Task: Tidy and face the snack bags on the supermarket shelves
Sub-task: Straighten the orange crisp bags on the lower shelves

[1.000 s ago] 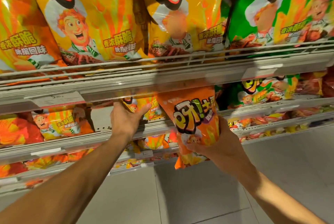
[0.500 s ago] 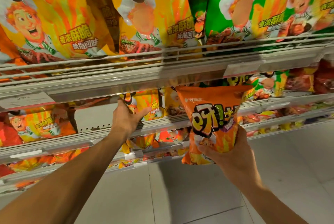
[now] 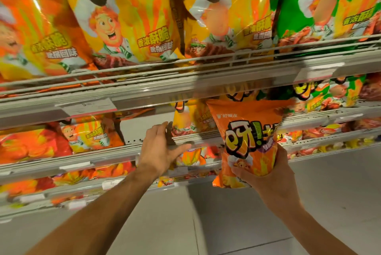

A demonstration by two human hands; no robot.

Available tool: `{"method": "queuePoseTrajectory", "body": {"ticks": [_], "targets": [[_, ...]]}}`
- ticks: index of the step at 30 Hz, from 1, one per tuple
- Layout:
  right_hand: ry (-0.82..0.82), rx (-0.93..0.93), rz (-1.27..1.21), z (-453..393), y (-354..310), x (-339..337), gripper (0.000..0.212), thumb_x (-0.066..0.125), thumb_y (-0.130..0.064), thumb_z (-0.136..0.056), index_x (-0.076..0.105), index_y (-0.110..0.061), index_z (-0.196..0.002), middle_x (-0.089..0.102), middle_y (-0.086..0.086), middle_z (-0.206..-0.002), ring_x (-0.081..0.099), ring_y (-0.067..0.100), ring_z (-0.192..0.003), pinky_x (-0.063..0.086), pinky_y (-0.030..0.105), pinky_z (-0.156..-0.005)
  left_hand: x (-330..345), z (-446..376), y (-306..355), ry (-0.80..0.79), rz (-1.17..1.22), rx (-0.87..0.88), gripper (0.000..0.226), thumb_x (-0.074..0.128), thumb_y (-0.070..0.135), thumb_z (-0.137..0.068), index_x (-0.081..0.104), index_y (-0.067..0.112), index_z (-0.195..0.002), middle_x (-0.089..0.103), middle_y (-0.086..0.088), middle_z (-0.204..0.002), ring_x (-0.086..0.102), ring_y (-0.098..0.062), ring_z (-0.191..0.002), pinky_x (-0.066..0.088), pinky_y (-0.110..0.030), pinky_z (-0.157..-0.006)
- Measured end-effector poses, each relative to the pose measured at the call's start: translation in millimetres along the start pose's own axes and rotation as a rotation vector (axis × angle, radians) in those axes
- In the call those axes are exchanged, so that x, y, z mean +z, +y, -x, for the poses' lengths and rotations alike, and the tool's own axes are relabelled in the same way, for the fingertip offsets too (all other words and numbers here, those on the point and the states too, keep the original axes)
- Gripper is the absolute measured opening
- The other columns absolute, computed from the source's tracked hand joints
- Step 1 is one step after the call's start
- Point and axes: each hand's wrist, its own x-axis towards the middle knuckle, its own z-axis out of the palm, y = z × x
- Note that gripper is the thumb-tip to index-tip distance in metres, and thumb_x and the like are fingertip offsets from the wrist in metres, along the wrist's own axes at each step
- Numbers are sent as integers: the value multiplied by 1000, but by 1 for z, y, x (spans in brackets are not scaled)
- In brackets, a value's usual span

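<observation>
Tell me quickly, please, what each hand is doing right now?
Left hand: open, fingers spread at the grey metal shelf rail, holding nothing.
Right hand: grips the glossy orange snack bag from below.

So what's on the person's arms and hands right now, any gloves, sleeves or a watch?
Nothing worn that shows. The left hand and right hand are bare, with no gloves, rings or watch in view. Both forearms are bare from the wrist down to the edge of the picture; no sleeve or cuff shows. The upper arms are out of view.

Bright, glossy glare, blurred edges
</observation>
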Motion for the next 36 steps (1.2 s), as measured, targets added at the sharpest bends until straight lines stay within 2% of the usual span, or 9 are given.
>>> {"method": "queuePoseTrajectory", "body": {"ticks": [5,9,12,15,17,20,22,26,36], "targets": [[-6,7,-3,30,-19,48,106,83,-79,-36,37,-52,-127,63,-26,-113,65,1,-96,60,38,-80,-37,50,-55,213,-182,231,53,54,48,-95,57,10,-132,56,-6,-123,51,-23,-115,47,-37,-98],[-15,-8,1,54,-35,89,99,86,-77,-35,37,-62,-119,65,-28,-106,66,-2,-92,62,41,-78,-75,67,-109,294,-371,166,36,53,36,-99,63,7,-117,58,-10,-113,53,-29,-103,48,-42,-88],[-37,-11,-28,64,-57,121,92,88,-75,-34,38,-69,-112,67,-28,-105,68,-3,-92,61,33,-75,-102,66,-146,270,-519,94,35,50,34,-100,61,5,-117,57,-15,-113,51,-32,-101,47,-45,-87],[-84,-60,-25,63,-86,151,87,86,-75,-36,37,-73,-108,63,-40,-102,65,-13,-90,52,10,-64,-117,62,-168,198,-604,99,32,56,26,-98,62,4,-120,58,-15,-117,54,-35,-102,48,-45,-86],[-121,-110,21,56,-105,169,86,86,-74,-43,38,-64,-114,63,-35,-98,63,-10,-84,48,10,-68,-121,60,-173,132,-661,94,28,64,18,-95,62,8,-121,58,-11,-117,54,-31,-105,49,-41,-88],[-154,-115,94,35,-128,190,101,90,-63,-56,37,-36,-137,62,-15,-118,64,13,-104,55,37,-93,-125,53,-171,70,-691,68,41,70,4,-84,60,13,-122,58,-6,-116,54,-28,-105,48,-36,-86],[-157,-76,91,19,-141,201,103,90,-65,-56,37,-29,-137,61,-9,-122,62,23,-115,52,48,-101,-127,50,-169,62,-710,62,49,73,-6,-71,63,12,-116,59,-7,-110,56,-29,-100,49,-37,-78],[-134,-48,21,-10,-159,220,117,87,-73,-47,38,-27,-144,60,-4,-135,58,26,-125,48,47,-107,-127,49,-168,87,-748,44,46,76,-10,-66,65,10,-106,62,-8,-103,58,-29,-93,48,-36,-69],[-126,-93,143,-38,-150,247,118,89,-59,-64,25,-19,-154,49,7,-151,48,33,-138,43,46,-113,-123,45,-169,137,-739,31,29,77,-2,-76,66,12,-99,62,-6,-97,58,-26,-87,43,-32,-61]]}}
